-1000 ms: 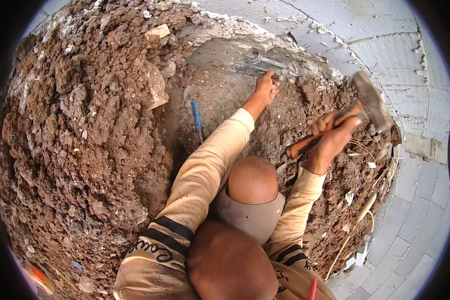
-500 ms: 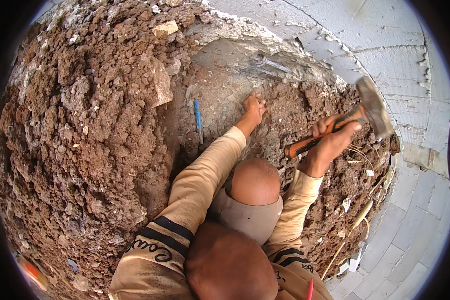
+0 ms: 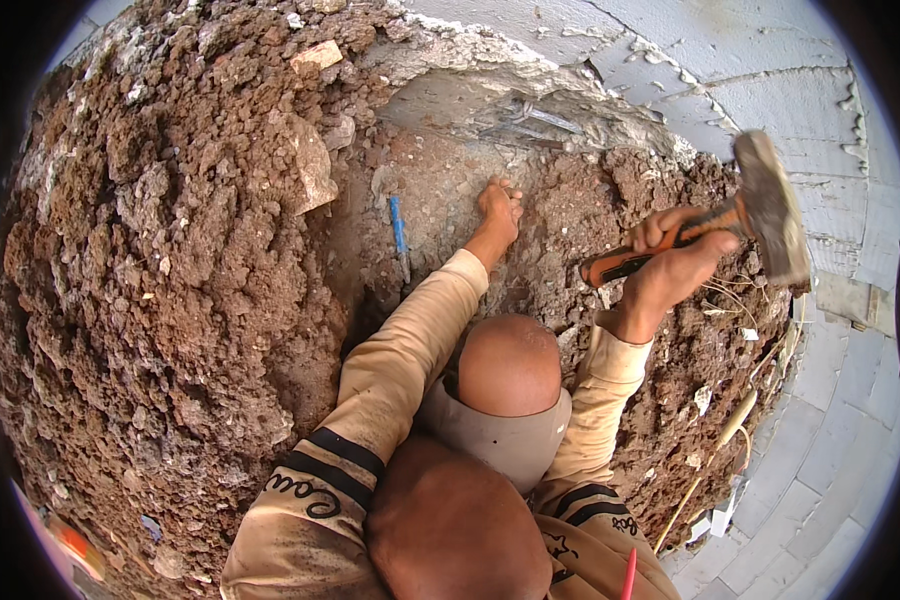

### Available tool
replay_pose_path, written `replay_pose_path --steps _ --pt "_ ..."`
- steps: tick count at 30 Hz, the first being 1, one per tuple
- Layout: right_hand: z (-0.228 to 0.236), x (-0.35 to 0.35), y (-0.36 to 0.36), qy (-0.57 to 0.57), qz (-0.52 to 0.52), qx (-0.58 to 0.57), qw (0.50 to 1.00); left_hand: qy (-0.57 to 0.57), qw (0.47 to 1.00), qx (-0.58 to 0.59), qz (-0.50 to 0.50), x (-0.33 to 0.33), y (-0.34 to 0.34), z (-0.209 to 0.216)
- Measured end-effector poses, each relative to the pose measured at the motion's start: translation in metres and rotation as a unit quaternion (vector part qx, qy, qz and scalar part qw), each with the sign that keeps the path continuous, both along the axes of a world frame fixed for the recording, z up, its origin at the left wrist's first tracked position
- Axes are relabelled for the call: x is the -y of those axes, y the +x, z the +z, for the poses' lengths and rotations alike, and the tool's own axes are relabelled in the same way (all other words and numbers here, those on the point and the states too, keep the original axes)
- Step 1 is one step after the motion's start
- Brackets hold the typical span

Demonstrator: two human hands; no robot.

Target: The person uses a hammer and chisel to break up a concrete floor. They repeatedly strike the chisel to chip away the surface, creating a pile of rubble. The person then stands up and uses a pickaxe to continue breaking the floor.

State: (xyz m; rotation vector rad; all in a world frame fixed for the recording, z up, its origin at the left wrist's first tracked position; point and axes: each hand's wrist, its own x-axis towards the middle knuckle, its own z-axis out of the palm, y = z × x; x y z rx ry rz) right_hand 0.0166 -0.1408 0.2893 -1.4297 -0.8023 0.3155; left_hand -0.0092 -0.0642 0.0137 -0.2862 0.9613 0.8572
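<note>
My right hand [image 3: 670,268] is wrapped round the orange and black handle of a hammer [image 3: 773,208]. The hammer's blocky metal head is raised over the dirt at the right, beside the pale wall. Farther forward, in the dug hollow, my left hand [image 3: 499,208] is closed with its fingers curled near the soil. Whatever it may grip is hidden by the fist. To its left a slim tool with a blue handle [image 3: 397,222] and a thin metal end stands or lies against the dirt; I cannot tell which.
Rough brown soil [image 3: 170,260] rises along the left. Grey metal bars [image 3: 542,122] show under the broken concrete edge [image 3: 450,52] ahead. A pale block wall [image 3: 800,90] curves round the right. My bare knee [image 3: 510,365] is between my arms. An orange object [image 3: 75,542] sits at lower left.
My right hand has shifted a little to the right, with the hammer more upright. My left hand stays closed in nearly the same place.
</note>
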Motion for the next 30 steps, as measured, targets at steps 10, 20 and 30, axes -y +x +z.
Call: replay_pose_path --steps 10,20,30 --pt "-0.093 -0.006 0.024 -0.35 0.08 -0.189 0.914 0.036 0.999 -0.008 -0.023 0.005 0.008 0.003" --pt "-0.043 0.026 0.041 -0.045 0.063 -0.316 0.946 0.005 0.999 -0.012 -0.034 0.014 0.008 -0.014" --pt "-0.094 0.006 0.04 -0.307 0.132 -0.471 0.817 0.03 0.998 0.001 -0.053 0.013 0.007 -0.014"
